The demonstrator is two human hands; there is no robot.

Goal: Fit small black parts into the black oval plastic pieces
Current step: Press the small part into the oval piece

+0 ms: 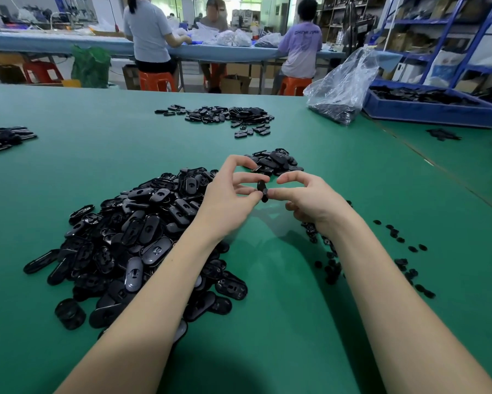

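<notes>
Head view: both hands' fingers (251, 191) pinch one oval piece (262, 191); a large unsorted pile (142, 231) remains beside them.

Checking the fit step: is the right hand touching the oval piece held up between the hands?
Touching. The head view shows the right hand pinching the oval piece at its fingertips, with no gap.

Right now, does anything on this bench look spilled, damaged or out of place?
Nothing stands out. Both hands, left and right, pinch one oval piece above the green table. The big pile and small parts lie loose, but that looks like ordinary working stock.
</notes>
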